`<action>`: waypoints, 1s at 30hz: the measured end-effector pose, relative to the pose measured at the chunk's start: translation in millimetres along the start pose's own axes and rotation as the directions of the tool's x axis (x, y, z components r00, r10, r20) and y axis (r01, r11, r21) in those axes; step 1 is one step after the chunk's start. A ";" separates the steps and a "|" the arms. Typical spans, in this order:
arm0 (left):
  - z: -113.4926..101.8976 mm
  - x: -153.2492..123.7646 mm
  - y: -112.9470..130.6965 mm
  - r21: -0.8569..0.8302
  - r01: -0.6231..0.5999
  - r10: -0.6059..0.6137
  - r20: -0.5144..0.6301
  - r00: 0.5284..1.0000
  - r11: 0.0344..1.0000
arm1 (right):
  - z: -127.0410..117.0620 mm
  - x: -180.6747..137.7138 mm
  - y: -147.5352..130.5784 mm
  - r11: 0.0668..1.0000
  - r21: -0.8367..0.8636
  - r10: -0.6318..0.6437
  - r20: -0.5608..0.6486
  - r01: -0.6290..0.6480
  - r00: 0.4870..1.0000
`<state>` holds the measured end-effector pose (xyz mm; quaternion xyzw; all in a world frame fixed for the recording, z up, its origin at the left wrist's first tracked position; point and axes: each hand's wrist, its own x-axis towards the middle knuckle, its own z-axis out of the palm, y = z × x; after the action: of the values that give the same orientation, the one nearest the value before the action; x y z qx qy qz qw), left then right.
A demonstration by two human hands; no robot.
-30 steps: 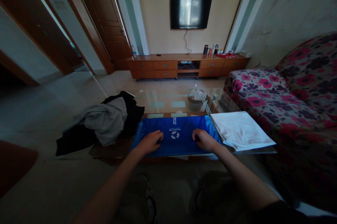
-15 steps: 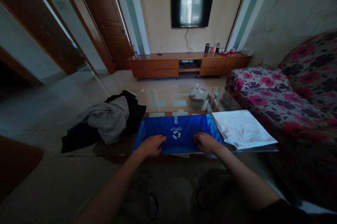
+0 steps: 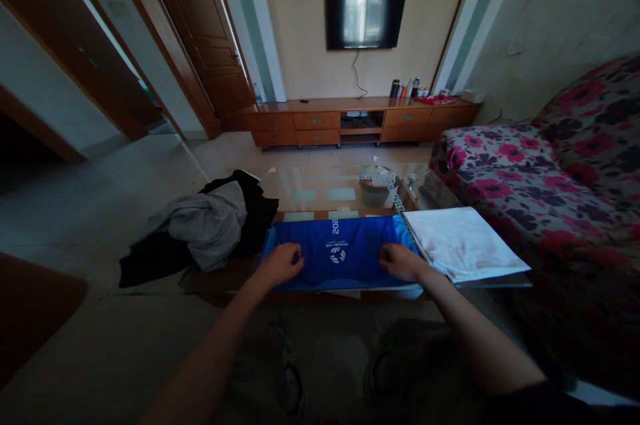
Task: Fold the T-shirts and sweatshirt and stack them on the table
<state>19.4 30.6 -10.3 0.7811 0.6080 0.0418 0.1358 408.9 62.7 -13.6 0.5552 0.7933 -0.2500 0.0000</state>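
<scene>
A blue shirt [image 3: 335,272] with a white logo and digits lies folded on the glass table [image 3: 305,178], lighter blue showing at its sides. At its left part my left hand [image 3: 281,264] is closed, fingers curled onto the fabric. My right hand [image 3: 403,262] is likewise closed at the right part of the shirt, its fingertips hidden in the cloth. Just right of the shirt lies a folded white garment [image 3: 465,242]. To the left is a loose heap of a grey garment [image 3: 210,222] and black clothing [image 3: 150,262].
A basket [image 3: 379,195] shows around the table's far right corner. A flowered sofa [image 3: 540,192] stands along the right side. Beyond the table, a long wooden cabinet [image 3: 315,122] carries bottles, below a wall-mounted television [image 3: 367,15].
My hands have moved apart along the shirt, the left one leftward and the right one rightward. The clothes at either side stay put.
</scene>
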 end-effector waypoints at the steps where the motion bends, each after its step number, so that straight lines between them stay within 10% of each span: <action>1: 0.5 2.2 -9.6 0.031 0.115 -0.112 -0.070 0.991 0.993 | -3.6 0.8 5.5 0.997 -0.017 0.069 -0.053 -0.070 0.996; 7: 16.1 11.8 -69.2 0.088 0.525 -0.521 -0.067 0.851 0.846 | -4.6 8.0 41.8 0.883 -0.084 0.436 -0.217 -0.462 0.873; 24: 23.4 31.1 -74.1 0.026 0.495 -0.489 -0.116 0.864 0.868 | -5.1 21.3 58.9 0.870 -0.075 0.480 -0.096 -0.487 0.872; 30: 14.8 43.6 -42.8 0.177 0.294 -0.229 -0.314 0.921 0.939 | -16.6 34.0 36.1 0.923 -0.066 0.333 -0.354 -0.379 0.874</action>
<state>-6.2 79.8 -40.1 0.6880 0.7215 0.0689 -0.0376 432.4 108.5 -22.8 0.7250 0.6803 -0.0938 -0.0520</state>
